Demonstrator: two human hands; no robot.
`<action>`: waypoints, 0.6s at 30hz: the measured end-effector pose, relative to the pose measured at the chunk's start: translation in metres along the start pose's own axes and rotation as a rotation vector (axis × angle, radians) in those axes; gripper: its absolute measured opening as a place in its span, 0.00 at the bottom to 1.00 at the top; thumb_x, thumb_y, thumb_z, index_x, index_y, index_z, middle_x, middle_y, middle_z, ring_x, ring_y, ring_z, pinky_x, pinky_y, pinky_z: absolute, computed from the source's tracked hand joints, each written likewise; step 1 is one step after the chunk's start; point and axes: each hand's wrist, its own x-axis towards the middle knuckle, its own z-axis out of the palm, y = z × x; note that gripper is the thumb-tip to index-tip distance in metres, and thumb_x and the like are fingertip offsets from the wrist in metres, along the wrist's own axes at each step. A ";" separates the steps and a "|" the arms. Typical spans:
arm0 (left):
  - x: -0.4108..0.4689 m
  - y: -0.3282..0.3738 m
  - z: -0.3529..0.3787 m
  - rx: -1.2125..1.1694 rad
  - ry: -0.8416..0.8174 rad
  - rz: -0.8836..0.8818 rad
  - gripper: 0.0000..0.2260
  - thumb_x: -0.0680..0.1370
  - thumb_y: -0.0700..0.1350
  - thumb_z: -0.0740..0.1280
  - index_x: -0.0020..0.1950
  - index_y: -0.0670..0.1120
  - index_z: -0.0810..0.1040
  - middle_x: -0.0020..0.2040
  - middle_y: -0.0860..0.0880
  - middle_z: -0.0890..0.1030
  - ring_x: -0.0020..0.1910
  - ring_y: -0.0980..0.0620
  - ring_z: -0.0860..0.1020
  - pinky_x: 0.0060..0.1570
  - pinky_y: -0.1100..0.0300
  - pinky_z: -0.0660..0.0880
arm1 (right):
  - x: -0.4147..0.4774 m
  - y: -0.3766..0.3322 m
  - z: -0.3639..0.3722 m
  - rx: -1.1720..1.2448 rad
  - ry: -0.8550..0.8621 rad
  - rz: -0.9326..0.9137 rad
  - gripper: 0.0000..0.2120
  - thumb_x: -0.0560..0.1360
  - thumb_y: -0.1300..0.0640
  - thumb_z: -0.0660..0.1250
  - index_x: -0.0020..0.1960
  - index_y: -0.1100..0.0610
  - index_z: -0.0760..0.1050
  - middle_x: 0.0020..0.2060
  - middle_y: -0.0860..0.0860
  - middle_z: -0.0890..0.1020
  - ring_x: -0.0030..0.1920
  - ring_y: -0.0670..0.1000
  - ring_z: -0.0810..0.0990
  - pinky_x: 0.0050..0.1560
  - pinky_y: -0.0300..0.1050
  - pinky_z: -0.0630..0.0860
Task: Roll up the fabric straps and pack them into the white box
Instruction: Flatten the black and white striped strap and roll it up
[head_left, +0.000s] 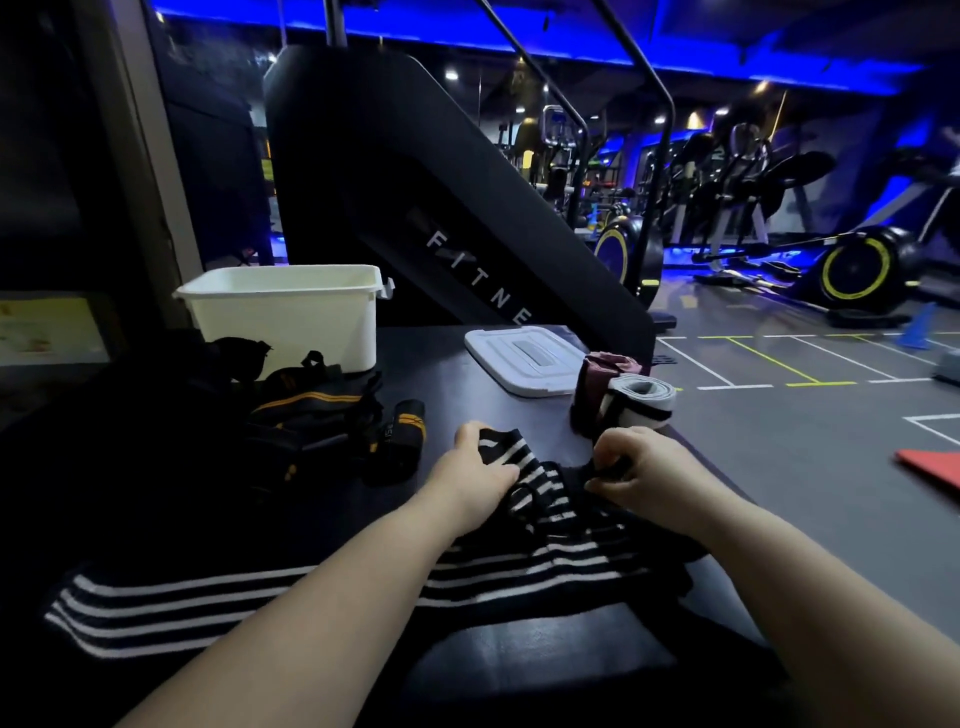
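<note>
Rolling step: both hands, left hand (480, 470) and right hand (631, 475), pinch striped strap (540, 519) at centre frame; next, tighten roll, then white box (291, 312).

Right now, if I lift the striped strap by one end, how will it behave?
Probably floppy: the striped strap lies bunched and creased between the left hand and right hand, so it should drape. Likely light, being thin fabric. It trails across the table, so the loose end may drag.
</note>
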 end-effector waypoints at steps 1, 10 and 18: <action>0.000 -0.001 0.002 0.029 0.015 0.008 0.18 0.77 0.49 0.65 0.65 0.53 0.65 0.56 0.49 0.77 0.55 0.48 0.75 0.56 0.57 0.71 | -0.001 0.002 0.001 -0.049 -0.008 -0.006 0.11 0.70 0.50 0.75 0.40 0.45 0.72 0.41 0.44 0.74 0.44 0.48 0.75 0.44 0.40 0.70; -0.002 -0.015 0.009 0.051 0.084 0.081 0.22 0.75 0.52 0.70 0.66 0.53 0.65 0.55 0.51 0.79 0.55 0.49 0.76 0.61 0.54 0.71 | -0.005 0.008 0.012 -0.103 -0.025 0.065 0.07 0.72 0.50 0.70 0.41 0.54 0.79 0.40 0.48 0.79 0.43 0.50 0.77 0.45 0.44 0.73; -0.002 -0.016 0.010 0.024 0.104 0.098 0.21 0.75 0.51 0.72 0.65 0.52 0.68 0.54 0.51 0.78 0.55 0.50 0.76 0.57 0.59 0.70 | -0.009 0.030 0.002 0.106 0.104 0.226 0.07 0.71 0.60 0.67 0.43 0.49 0.72 0.37 0.47 0.79 0.36 0.48 0.75 0.35 0.39 0.68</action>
